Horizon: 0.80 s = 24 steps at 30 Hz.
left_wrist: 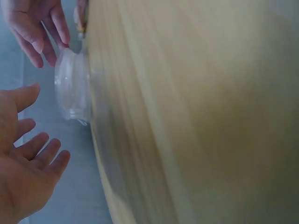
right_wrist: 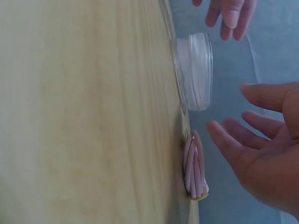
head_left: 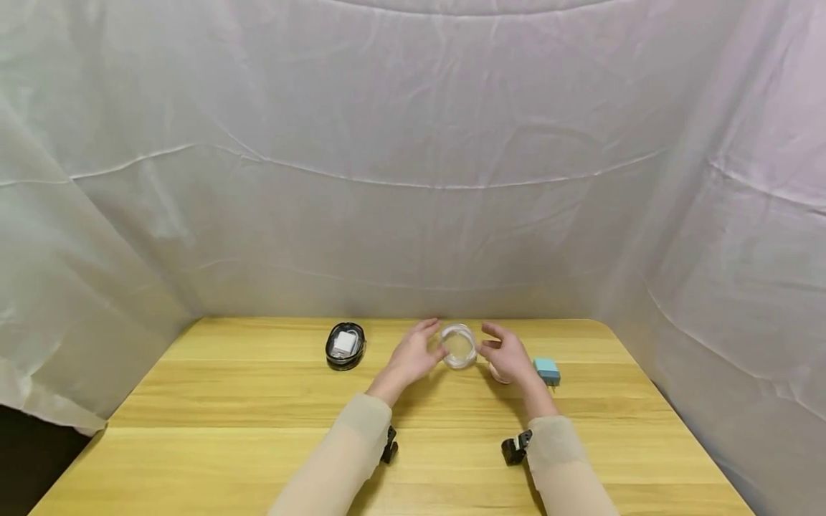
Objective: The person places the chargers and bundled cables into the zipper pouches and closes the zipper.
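A round, clear-and-white ring-shaped coil [head_left: 459,347] stands low on the wooden table, with wood showing through its middle. From the side, the right wrist view shows its see-through, layered wall [right_wrist: 196,72]. My left hand [head_left: 414,352] is at its left, fingers spread and loosely bent, holding nothing. On the other side my right hand [head_left: 508,355] is spread the same way, fingertips close to the coil's right edge. Below the right hand lies a pink coiled cable [right_wrist: 194,168], mostly covered by that hand in the head view.
To the left sits a black coiled cable [head_left: 337,362] with a white charger block [head_left: 345,343] in its middle. A teal and blue plug adapter [head_left: 547,371] lies right of my right hand, its prongs toward me. Grey cloth [head_left: 413,236] hangs behind the table's far edge.
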{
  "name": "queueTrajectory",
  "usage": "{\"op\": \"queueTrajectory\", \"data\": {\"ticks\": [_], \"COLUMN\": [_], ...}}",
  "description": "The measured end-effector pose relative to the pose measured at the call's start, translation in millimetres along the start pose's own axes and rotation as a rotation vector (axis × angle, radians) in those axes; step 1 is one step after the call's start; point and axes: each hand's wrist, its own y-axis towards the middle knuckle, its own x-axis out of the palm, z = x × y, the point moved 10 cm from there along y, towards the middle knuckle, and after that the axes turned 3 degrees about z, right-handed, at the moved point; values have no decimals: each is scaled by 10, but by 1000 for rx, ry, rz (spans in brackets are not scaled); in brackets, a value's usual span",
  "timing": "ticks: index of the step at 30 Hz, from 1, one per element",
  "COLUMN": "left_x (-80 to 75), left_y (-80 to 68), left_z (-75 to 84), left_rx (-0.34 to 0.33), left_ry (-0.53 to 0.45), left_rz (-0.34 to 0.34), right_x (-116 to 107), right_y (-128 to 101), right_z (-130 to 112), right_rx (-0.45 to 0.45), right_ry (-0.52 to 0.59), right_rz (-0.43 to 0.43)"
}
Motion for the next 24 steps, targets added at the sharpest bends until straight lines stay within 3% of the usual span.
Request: {"op": "queueTrajectory", "data": {"ticks": [10, 15, 24], "left_x": [179, 229, 247], "left_y": [26, 31, 36], "left_z": [-45, -63, -65], "left_rx": [-29, -51, -33], "left_ry": [84, 100, 85], "left_rz": [-115, -141, -164], "right_x": [137, 154, 171], "right_y": [-21, -20, -17], "right_z": [57, 76, 74], "right_rx": [-37, -28, -18], "right_ry": [-64, -103, -146], "right_rz": [-127, -127, -104]}}
